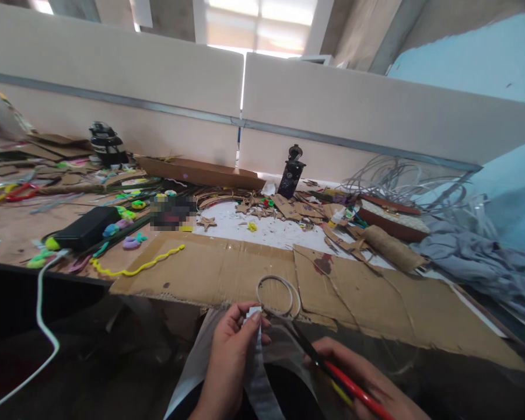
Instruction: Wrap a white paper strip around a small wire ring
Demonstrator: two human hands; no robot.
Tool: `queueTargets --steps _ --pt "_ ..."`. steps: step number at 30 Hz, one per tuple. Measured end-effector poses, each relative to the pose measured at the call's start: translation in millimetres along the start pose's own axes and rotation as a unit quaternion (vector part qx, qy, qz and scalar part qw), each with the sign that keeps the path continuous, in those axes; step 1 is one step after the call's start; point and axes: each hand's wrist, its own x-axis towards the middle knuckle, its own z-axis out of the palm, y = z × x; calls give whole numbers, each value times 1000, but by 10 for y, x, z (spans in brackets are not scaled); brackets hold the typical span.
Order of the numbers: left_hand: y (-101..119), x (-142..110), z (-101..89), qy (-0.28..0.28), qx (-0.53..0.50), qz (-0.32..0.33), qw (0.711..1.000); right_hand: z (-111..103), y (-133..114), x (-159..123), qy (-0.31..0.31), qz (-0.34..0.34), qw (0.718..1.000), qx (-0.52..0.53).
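My left hand (234, 350) is closed, thumb and fingers pinching the top of a pale fabric strip (258, 382) that hangs toward my lap. A thin, pale wire ring (273, 277) rises just beyond those fingertips, over the cardboard's near edge; where its ends go is hidden. In my right hand (359, 373), which is closed, are pliers (345, 382) with dark, narrow jaws and red and yellow handles. Their tip points up and left, close to the ring. I cannot tell whether they touch it.
A flattened cardboard sheet (240, 271) covers the table's front edge. Behind it lie cardboard scraps and a cardboard star (207, 223). A black bottle (291, 175) stands near the partition. To the right are a twine roll (391, 248) and coiled wire (389, 178); left, a black box (87, 227) with a white cable.
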Motion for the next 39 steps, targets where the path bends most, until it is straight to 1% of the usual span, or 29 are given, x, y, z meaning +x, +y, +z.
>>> queueTargets --steps 2,5,7,9,12,14,16,17,18,19,20,22,24,26,28,30,34,37,39 --pt "1 2 -12 -8 4 3 1000 -103 58 0 58 -17 998 -21" --pt "8 3 -19 -16 19 11 1000 -301 124 41 154 -43 981 -112" --pt "11 5 -16 -15 22 8 1000 -464 160 97 223 -62 956 -182" --pt "13 8 -10 -13 17 2 1000 -650 206 171 269 -64 926 -258" --pt "19 9 0 -14 25 -2 1000 -920 295 296 292 -50 879 -374" --pt "29 5 8 -14 35 -2 999 -1030 338 369 308 -59 844 -436" --pt "40 1 17 -13 43 0 999 -1037 328 417 320 -76 817 -473" --pt "43 1 22 -14 48 3 999 -998 297 430 324 -84 811 -479" --pt "44 2 28 -16 53 7 998 -931 249 437 325 -93 814 -472" --pt "42 4 34 -17 58 9 998 -842 186 442 319 -107 825 -454" --pt "40 8 42 -18 61 11 998 -735 113 446 293 -120 850 -422" --pt "36 13 65 -18 65 12 998 -495 -42 464 221 -138 902 -344" --pt "41 10 100 -23 62 12 998 -260 -180 507 164 -156 935 -274" --pt "58 -6 145 -36 55 16 998 -64 -283 570 125 -158 954 -222" --pt "80 -34 187 -52 48 15 997 81 -350 636 106 -162 964 -184" --pt "98 -60 209 -70 46 13 996 175 -392 690 100 -165 968 -162" --pt "144 -67 156 -95 46 11 994 230 -433 735 112 -163 968 -158" --pt "246 -33 49 -72 44 11 996 192 -414 743 128 -164 956 -205" --pt "339 -7 -27 -36 49 33 998 164 -361 758 130 -163 941 -268"
